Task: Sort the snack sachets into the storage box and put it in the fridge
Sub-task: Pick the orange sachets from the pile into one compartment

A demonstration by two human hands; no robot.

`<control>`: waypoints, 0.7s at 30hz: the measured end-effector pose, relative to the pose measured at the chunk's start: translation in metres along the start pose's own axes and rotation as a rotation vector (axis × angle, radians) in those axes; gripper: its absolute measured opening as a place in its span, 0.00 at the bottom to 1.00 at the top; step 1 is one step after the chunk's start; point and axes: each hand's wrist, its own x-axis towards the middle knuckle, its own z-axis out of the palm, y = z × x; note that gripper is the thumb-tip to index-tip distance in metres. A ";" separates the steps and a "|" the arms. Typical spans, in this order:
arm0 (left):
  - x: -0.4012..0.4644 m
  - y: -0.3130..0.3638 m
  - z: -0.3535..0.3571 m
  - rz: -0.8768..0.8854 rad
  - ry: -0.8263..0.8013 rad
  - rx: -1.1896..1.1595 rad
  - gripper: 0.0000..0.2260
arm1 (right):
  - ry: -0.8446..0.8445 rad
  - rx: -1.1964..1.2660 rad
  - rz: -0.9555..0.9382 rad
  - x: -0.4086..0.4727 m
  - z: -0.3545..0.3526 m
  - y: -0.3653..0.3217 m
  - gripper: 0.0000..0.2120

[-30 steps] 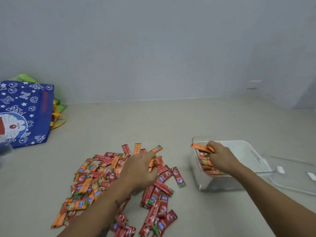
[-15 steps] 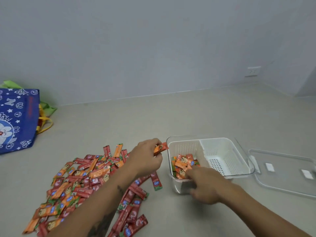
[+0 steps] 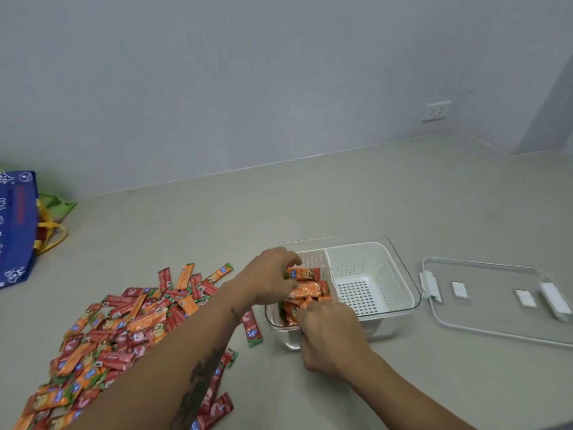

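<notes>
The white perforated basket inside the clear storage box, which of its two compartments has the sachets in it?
The left compartment, nearest the sachet pile, holds orange sachets; the right compartment shows only bare perforated floor.

A plain pale grey-blue wall [image 3: 248, 72] meets a smooth beige floor [image 3: 310, 197] along a thin light seam. A white wall socket [image 3: 437, 110] sits low on the right, near a corner where a second wall [image 3: 527, 72] begins. Lighting is soft and even.
</notes>
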 end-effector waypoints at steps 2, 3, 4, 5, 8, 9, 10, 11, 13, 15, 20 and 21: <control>-0.011 -0.008 0.000 0.026 0.120 -0.064 0.14 | 0.004 0.050 -0.013 0.000 0.000 0.000 0.12; -0.018 -0.013 0.000 0.026 0.182 -0.106 0.12 | 0.009 0.109 -0.011 0.001 -0.001 0.001 0.10; -0.026 -0.019 0.001 0.020 0.240 -0.147 0.11 | 0.014 0.207 0.008 0.001 -0.003 0.003 0.08; -0.036 -0.026 0.000 0.005 0.289 -0.182 0.11 | 0.011 0.343 0.034 0.003 -0.005 0.004 0.07; -0.070 -0.053 -0.001 -0.081 0.363 -0.244 0.10 | 0.025 0.691 0.043 0.022 -0.018 -0.006 0.05; -0.082 -0.065 0.000 -0.114 0.373 -0.253 0.09 | 0.044 0.734 0.015 0.031 -0.023 -0.015 0.05; -0.095 -0.078 0.000 -0.148 0.381 -0.258 0.09 | 0.060 0.761 -0.017 0.041 -0.028 -0.026 0.05; -0.107 -0.092 0.001 -0.180 0.387 -0.261 0.08 | 0.066 0.775 -0.047 0.051 -0.033 -0.039 0.05; -0.132 -0.123 0.003 -0.238 0.385 -0.258 0.07 | 0.044 0.777 -0.097 0.072 -0.035 -0.069 0.05; -0.157 -0.153 0.000 -0.292 0.379 -0.252 0.07 | -0.023 0.761 -0.132 0.093 -0.030 -0.100 0.06; -0.217 -0.224 -0.007 -0.430 0.378 -0.315 0.07 | -0.232 0.650 -0.176 0.133 0.005 -0.173 0.10; -0.230 -0.239 -0.007 -0.451 0.379 -0.322 0.07 | -0.266 0.604 -0.184 0.139 0.015 -0.190 0.10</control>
